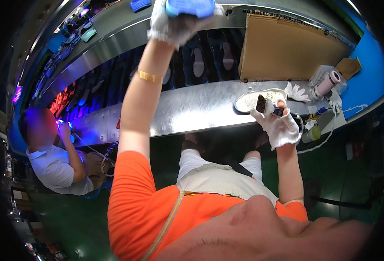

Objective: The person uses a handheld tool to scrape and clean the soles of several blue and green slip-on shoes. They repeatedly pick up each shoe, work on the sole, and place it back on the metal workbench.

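Note:
Stretched far forward, my left hand (170, 26) in a white glove is closed on a blue shoe (191, 7), which the top edge of the view cuts off. My right hand (281, 128), also gloved with some fingertips bare, grips a flat brush (261, 104) with dark bristles and a dark handle. The bristles point up and left, over a cream-white shoe sole (248, 101) on the metal bench. Whether the brush touches the sole I cannot tell.
Metal bench (187, 117) crosses in front of me, with dark racks of soles behind it. A large cardboard sheet (288, 50) stands at the right. Near it are a spare glove (297, 92), a pink bottle (327, 85) and cords. A co-worker (59, 161) sits at left.

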`<action>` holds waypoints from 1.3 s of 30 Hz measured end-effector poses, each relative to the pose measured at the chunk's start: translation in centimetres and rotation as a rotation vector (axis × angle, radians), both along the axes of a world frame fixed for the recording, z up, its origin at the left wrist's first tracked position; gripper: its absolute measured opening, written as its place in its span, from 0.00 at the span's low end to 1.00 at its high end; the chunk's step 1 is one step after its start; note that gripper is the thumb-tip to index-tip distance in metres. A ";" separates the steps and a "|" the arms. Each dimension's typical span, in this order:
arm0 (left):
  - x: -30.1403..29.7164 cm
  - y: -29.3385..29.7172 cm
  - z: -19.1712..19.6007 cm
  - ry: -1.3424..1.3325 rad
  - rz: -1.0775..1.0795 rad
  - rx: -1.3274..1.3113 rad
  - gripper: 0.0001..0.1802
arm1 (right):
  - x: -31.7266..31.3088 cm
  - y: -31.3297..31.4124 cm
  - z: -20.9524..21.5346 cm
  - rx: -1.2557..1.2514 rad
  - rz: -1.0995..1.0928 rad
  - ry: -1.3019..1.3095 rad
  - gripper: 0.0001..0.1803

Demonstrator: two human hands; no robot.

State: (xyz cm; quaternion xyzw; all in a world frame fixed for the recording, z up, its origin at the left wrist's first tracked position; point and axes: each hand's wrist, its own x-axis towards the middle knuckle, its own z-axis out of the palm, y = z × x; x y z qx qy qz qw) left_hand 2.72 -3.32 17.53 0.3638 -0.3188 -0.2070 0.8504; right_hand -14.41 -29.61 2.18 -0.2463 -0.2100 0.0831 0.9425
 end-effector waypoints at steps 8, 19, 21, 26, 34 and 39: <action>15.5 6.7 1.9 -0.629 1.641 1.644 0.25 | 1.0 -1.4 -3.2 -0.057 -0.081 0.141 0.09; 15.9 14.4 1.9 -0.384 1.506 1.860 0.39 | 1.6 -0.6 -4.3 -0.512 -0.283 0.146 0.09; 13.5 13.4 3.3 -0.378 1.362 1.820 0.37 | 1.5 -0.1 -4.4 -0.480 -0.273 0.221 0.08; 7.2 15.3 1.9 -0.517 1.344 1.350 0.25 | 2.0 -0.5 -6.0 -0.534 -0.216 0.232 0.09; 0.0 15.8 -3.5 -0.180 1.248 0.776 0.24 | 1.2 0.7 -5.9 -0.666 -0.288 0.186 0.12; 1.9 13.9 -7.5 0.089 0.818 0.426 0.16 | 0.2 1.3 -5.5 -0.841 -0.394 0.065 0.13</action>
